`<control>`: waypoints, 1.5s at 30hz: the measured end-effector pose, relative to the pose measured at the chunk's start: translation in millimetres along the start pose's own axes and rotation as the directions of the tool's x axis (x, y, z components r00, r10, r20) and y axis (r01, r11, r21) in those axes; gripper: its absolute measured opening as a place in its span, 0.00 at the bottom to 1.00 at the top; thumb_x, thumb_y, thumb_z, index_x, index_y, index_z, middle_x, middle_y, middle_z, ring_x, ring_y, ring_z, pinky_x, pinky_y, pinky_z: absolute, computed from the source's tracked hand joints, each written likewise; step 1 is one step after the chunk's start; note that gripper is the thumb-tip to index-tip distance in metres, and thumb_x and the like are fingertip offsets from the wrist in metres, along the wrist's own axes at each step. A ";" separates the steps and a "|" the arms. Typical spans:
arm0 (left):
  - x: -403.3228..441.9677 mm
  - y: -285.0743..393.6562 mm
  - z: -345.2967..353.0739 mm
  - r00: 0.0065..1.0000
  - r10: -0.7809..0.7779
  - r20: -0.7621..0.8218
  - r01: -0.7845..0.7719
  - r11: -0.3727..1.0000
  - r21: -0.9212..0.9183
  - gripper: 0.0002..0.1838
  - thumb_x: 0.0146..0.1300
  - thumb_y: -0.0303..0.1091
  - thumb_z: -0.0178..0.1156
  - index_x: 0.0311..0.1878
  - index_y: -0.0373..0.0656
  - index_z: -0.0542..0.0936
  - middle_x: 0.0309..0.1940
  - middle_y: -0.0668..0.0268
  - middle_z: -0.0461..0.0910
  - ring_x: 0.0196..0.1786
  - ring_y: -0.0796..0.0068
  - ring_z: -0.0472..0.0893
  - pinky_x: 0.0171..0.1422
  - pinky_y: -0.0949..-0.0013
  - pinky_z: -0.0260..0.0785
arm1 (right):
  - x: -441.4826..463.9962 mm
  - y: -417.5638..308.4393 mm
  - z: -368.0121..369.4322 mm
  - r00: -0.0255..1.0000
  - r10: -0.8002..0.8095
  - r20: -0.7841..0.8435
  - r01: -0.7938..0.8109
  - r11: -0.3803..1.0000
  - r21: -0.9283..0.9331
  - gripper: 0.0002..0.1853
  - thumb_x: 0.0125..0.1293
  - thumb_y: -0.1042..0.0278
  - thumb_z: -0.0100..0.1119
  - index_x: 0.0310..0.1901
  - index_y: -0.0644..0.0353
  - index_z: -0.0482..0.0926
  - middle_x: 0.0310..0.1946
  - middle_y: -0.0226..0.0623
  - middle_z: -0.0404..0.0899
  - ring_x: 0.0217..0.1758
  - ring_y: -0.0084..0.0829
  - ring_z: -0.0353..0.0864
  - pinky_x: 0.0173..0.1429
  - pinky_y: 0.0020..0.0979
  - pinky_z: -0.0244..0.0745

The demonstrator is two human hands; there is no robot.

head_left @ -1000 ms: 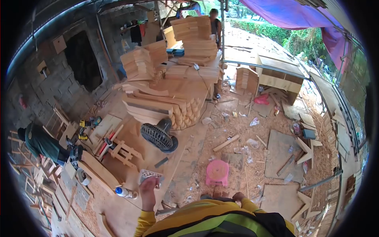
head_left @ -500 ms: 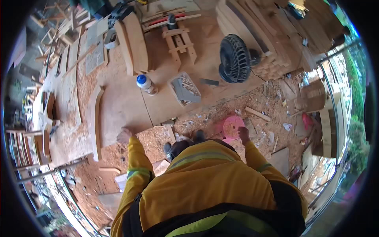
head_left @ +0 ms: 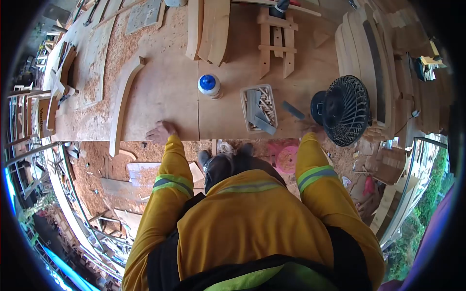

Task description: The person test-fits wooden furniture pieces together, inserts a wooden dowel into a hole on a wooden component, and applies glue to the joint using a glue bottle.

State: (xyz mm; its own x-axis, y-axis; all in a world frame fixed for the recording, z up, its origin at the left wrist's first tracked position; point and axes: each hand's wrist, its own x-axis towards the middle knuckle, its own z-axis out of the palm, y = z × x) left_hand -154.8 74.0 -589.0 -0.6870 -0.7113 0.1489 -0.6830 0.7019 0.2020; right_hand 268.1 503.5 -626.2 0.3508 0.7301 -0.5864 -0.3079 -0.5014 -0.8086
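Observation:
My left hand (head_left: pixel 161 132) lies on the front edge of the wooden worktable (head_left: pixel 162 92), palm down with its fingers apart and nothing in it. To its left, a curved wooden piece (head_left: pixel 124 104) juts over the edge. My right hand (head_left: pixel 312 128) is at the same edge, close to the black fan (head_left: pixel 347 110); its fingers are too indistinct to read. Between the hands, further in, stand a bottle with a blue cap (head_left: pixel 209 86) and a clear plastic tub (head_left: pixel 244 114) of wooden dowels (head_left: pixel 266 104) and grey strips. A dark flat strip (head_left: pixel 293 110) lies beside the tub.
Curved boards (head_left: pixel 208 31) and a slatted wooden frame (head_left: pixel 277 41) lie at the back. Stacked curved timber (head_left: pixel 371 63) rises behind the fan. Below the table edge, a pink round object (head_left: pixel 287 159) and wood scraps lie on the sawdust-covered floor (head_left: pixel 104 162).
My view has turned and moved closer to the table. The right hand, earlier closed over the floor by the pink object, has come up to the table edge. The left hand stays at the edge.

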 end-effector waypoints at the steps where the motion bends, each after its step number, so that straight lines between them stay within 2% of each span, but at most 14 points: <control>1: 4.3 -3.1 0.7 1.000 0.022 0.013 -0.022 0.999 0.027 0.42 0.72 0.54 0.40 0.78 0.28 0.58 0.78 0.42 0.59 0.75 0.37 0.65 0.79 0.46 0.57 | 0.3 0.0 1.4 1.000 -0.004 -0.003 0.004 1.000 -0.004 0.35 0.75 0.40 0.48 0.76 0.52 0.62 0.73 0.40 0.67 0.67 0.40 0.73 0.59 0.51 0.74; 11: -7.4 5.0 -34.6 0.991 0.047 0.128 -0.055 0.997 0.053 0.42 0.74 0.54 0.37 0.78 0.25 0.55 0.78 0.37 0.55 0.77 0.38 0.63 0.80 0.49 0.55 | 4.8 -2.3 4.3 1.000 0.015 0.015 -0.014 0.997 -0.072 0.34 0.74 0.42 0.50 0.74 0.55 0.63 0.71 0.41 0.69 0.66 0.39 0.74 0.60 0.50 0.74; 15: -12.7 9.4 -50.6 0.984 0.021 0.174 -0.020 1.000 -0.003 0.42 0.74 0.55 0.37 0.79 0.27 0.54 0.80 0.41 0.53 0.75 0.36 0.65 0.79 0.48 0.58 | 9.0 -1.7 6.2 0.999 0.019 0.039 -0.016 0.996 -0.091 0.34 0.74 0.43 0.51 0.73 0.56 0.64 0.71 0.41 0.69 0.66 0.39 0.74 0.60 0.50 0.74; 16: -6.4 1.7 -31.0 0.983 0.075 0.170 -0.089 0.993 0.077 0.42 0.74 0.55 0.38 0.79 0.28 0.54 0.80 0.42 0.53 0.76 0.36 0.64 0.79 0.46 0.58 | 9.4 -1.3 5.8 0.999 0.026 0.044 -0.021 0.995 -0.095 0.34 0.74 0.43 0.51 0.73 0.56 0.64 0.71 0.41 0.69 0.66 0.39 0.74 0.60 0.50 0.74; 19: -8.4 -2.5 -27.9 0.984 0.091 0.151 -0.107 0.989 0.098 0.42 0.74 0.55 0.39 0.79 0.29 0.54 0.80 0.42 0.54 0.77 0.38 0.63 0.78 0.46 0.59 | 10.0 -1.8 1.2 0.998 0.030 0.055 -0.024 0.994 -0.111 0.34 0.74 0.43 0.52 0.73 0.57 0.64 0.70 0.42 0.70 0.65 0.39 0.74 0.60 0.50 0.74; 21: 10.0 -43.6 31.2 0.953 0.264 0.147 -0.302 0.839 0.452 0.42 0.73 0.55 0.40 0.80 0.31 0.54 0.80 0.44 0.54 0.78 0.39 0.61 0.78 0.45 0.59 | 9.2 -4.4 -0.9 0.998 0.032 0.062 -0.023 0.991 -0.132 0.34 0.73 0.44 0.52 0.72 0.57 0.65 0.70 0.42 0.70 0.65 0.39 0.74 0.60 0.49 0.74; 22: 10.5 -51.2 43.8 0.941 0.315 0.123 -0.333 0.801 0.498 0.42 0.74 0.55 0.41 0.80 0.31 0.54 0.80 0.45 0.54 0.79 0.40 0.61 0.79 0.46 0.58 | 10.7 -5.2 -1.6 0.998 0.028 0.063 -0.019 0.990 -0.139 0.34 0.73 0.44 0.52 0.72 0.57 0.65 0.70 0.42 0.70 0.65 0.39 0.74 0.60 0.49 0.74; 26: 6.8 -37.6 39.6 0.970 0.181 0.160 -0.216 0.946 0.240 0.43 0.75 0.56 0.39 0.80 0.28 0.52 0.81 0.44 0.51 0.83 0.49 0.54 0.84 0.50 0.46 | 7.9 -9.9 -3.1 0.998 0.023 0.063 -0.013 0.988 -0.152 0.33 0.73 0.44 0.53 0.71 0.58 0.66 0.69 0.42 0.71 0.65 0.39 0.74 0.60 0.49 0.74; 29: 4.1 -33.2 29.9 0.969 0.198 0.150 -0.236 0.922 0.307 0.44 0.75 0.56 0.38 0.80 0.27 0.51 0.82 0.43 0.49 0.84 0.51 0.51 0.85 0.51 0.45 | 7.0 -9.6 -5.5 0.998 0.017 0.055 -0.009 0.989 -0.146 0.33 0.73 0.45 0.54 0.71 0.59 0.66 0.69 0.42 0.71 0.65 0.39 0.75 0.60 0.49 0.74; 31: 0.0 -25.3 17.2 0.970 0.159 0.184 -0.202 0.948 0.247 0.44 0.75 0.56 0.38 0.80 0.26 0.50 0.82 0.43 0.48 0.84 0.50 0.50 0.85 0.51 0.45 | 6.8 -7.9 -5.4 0.999 0.013 0.052 -0.006 0.990 -0.138 0.33 0.73 0.45 0.54 0.70 0.59 0.66 0.68 0.43 0.71 0.65 0.39 0.75 0.60 0.49 0.74; 33: -6.7 0.6 -43.7 0.960 0.049 0.275 -0.052 0.999 0.003 0.44 0.75 0.56 0.37 0.80 0.26 0.50 0.82 0.43 0.48 0.84 0.50 0.50 0.85 0.51 0.45 | 6.7 -7.6 -6.3 0.999 0.015 0.052 -0.008 0.991 -0.133 0.33 0.72 0.46 0.54 0.70 0.60 0.67 0.68 0.43 0.72 0.64 0.39 0.75 0.60 0.48 0.74; 34: -6.4 -1.3 -30.9 0.974 0.036 0.225 -0.032 0.999 -0.021 0.43 0.76 0.55 0.37 0.80 0.26 0.49 0.82 0.43 0.47 0.84 0.50 0.50 0.84 0.49 0.46 | 7.2 -4.7 -4.9 0.998 0.016 0.057 -0.009 0.992 -0.124 0.33 0.72 0.46 0.55 0.70 0.60 0.67 0.68 0.43 0.72 0.64 0.39 0.75 0.60 0.48 0.74; 40: -9.4 5.1 -39.8 0.969 0.051 0.243 -0.075 0.993 0.088 0.43 0.76 0.56 0.36 0.80 0.26 0.49 0.82 0.42 0.47 0.83 0.47 0.52 0.82 0.47 0.51 | 5.3 -0.6 -2.4 0.999 0.024 0.025 -0.022 0.997 -0.071 0.32 0.72 0.47 0.56 0.69 0.61 0.68 0.67 0.43 0.73 0.64 0.39 0.75 0.61 0.48 0.74; 45: -5.8 5.2 -39.1 0.976 0.013 0.217 -0.025 0.998 0.055 0.44 0.75 0.56 0.36 0.80 0.26 0.48 0.82 0.41 0.48 0.82 0.46 0.54 0.80 0.45 0.53 | -0.9 -6.4 -4.8 1.000 0.027 0.003 -0.027 0.997 -0.067 0.32 0.71 0.48 0.57 0.68 0.62 0.69 0.66 0.44 0.73 0.64 0.38 0.75 0.61 0.47 0.74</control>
State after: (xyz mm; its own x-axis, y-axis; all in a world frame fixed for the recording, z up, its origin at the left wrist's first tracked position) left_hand -144.7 80.3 -551.0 -0.7333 -0.6771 -0.0624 -0.6779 0.7208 0.1448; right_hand 274.0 503.8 -620.8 0.3395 0.7178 -0.6078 -0.2574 -0.5506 -0.7941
